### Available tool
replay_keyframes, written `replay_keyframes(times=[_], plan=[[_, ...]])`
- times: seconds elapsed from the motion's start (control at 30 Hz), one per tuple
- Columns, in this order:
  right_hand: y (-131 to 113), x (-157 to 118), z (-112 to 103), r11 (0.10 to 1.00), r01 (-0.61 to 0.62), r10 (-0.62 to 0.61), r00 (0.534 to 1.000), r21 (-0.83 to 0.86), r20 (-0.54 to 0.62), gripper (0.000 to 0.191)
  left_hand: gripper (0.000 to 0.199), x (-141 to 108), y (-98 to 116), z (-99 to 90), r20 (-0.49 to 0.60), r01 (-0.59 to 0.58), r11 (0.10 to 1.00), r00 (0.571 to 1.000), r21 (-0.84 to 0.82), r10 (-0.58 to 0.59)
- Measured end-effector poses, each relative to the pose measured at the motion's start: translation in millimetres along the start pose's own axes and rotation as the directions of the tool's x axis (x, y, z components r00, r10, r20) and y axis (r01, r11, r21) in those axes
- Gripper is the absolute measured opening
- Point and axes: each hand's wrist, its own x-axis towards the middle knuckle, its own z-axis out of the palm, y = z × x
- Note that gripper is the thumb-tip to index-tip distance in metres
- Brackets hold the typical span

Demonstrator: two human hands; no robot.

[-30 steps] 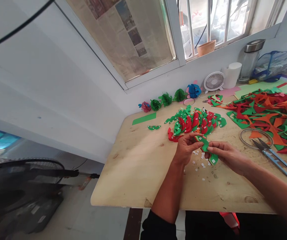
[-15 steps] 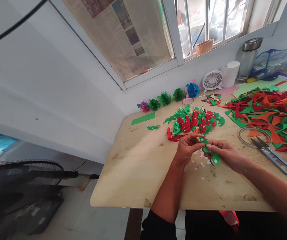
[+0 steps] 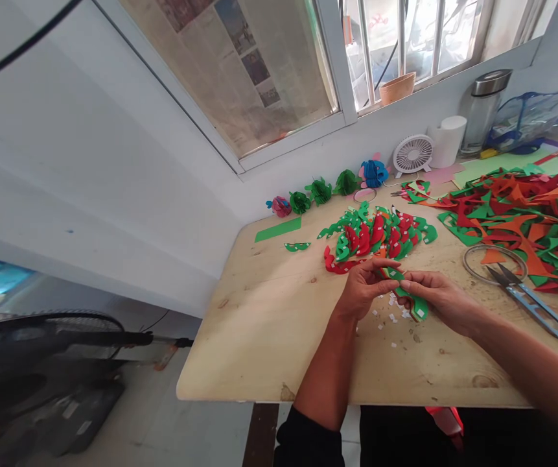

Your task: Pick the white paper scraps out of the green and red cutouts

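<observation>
A green paper piece (image 3: 418, 306) with white squares on it is pinched between both hands, over the table's near part. My left hand (image 3: 367, 284) grips its upper left end between thumb and fingers. My right hand (image 3: 437, 295) presses its thumb on the middle of the piece, the fingers partly hidden beneath. Small white paper squares (image 3: 394, 318) lie scattered on the wood below the hands. Just beyond them sits a pile of red and green cut pieces (image 3: 363, 239) with white squares. One more green piece (image 3: 297, 246) lies to the left of that pile.
Snips (image 3: 534, 303) and a metal ring (image 3: 468, 264) lie right of my right hand. Behind them is a heap of paper scraps (image 3: 516, 214). Paper flowers (image 3: 320, 191), a small white fan (image 3: 413, 154) and a glass bottle (image 3: 480, 117) line the wall. A green strip (image 3: 277, 229) lies back left.
The right thumb has shifted very slightly on the green piece. Both hands otherwise keep their places and their hold.
</observation>
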Motion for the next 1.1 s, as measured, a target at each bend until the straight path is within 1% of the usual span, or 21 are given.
replay_keyframes(times=[0.1, 0.3, 0.47, 0.63, 0.77, 0.9, 1.1], plan=[[2.1, 1.0, -2.0, 1.0, -0.011, 0.011, 1.0, 0.014, 0.012, 0.033, 0.033, -0.9, -0.2, -0.5, 0.014, -0.011, 1.0, 1.0, 0.027, 0.01], [3.9, 1.8, -3.8, 1.0, -0.02, 0.019, 1.0, 0.024, 0.025, 0.033, 0.023, -0.1, 1.5, -0.9, 0.036, -0.081, 0.994, 0.996, 0.066, 0.079], [2.4, 0.6, -2.8, 0.999, -0.026, 0.025, 0.999, 0.034, 0.036, 0.03, 0.025, 1.0, 0.1, -6.1, 0.037, -0.055, 0.994, 0.998, 0.098, 0.052], [2.5, 0.5, -3.4, 0.999, -0.032, 0.031, 0.999, 0.022, 0.043, 0.032, 0.026, 0.8, -0.3, -9.7, 0.04, -0.057, 0.991, 0.998, 0.123, 0.053], [3.8, 1.2, -4.4, 0.999, -0.029, 0.028, 0.998, 0.025, 0.052, 0.031, 0.024, 1.0, 1.2, -10.1, 0.048, -0.077, 0.986, 0.996, 0.148, 0.071], [3.3, 1.2, -3.8, 0.999, -0.026, 0.024, 0.998, 0.042, 0.053, 0.031, 0.025, 1.1, 2.4, -9.5, 0.027, -0.085, 0.978, 0.996, 0.191, 0.081], [0.8, 0.3, -1.6, 0.999, -0.03, 0.028, 0.999, 0.041, 0.045, 0.032, 0.025, 0.9, 4.4, -7.5, 0.014, -0.102, 0.974, 0.995, 0.203, 0.102]])
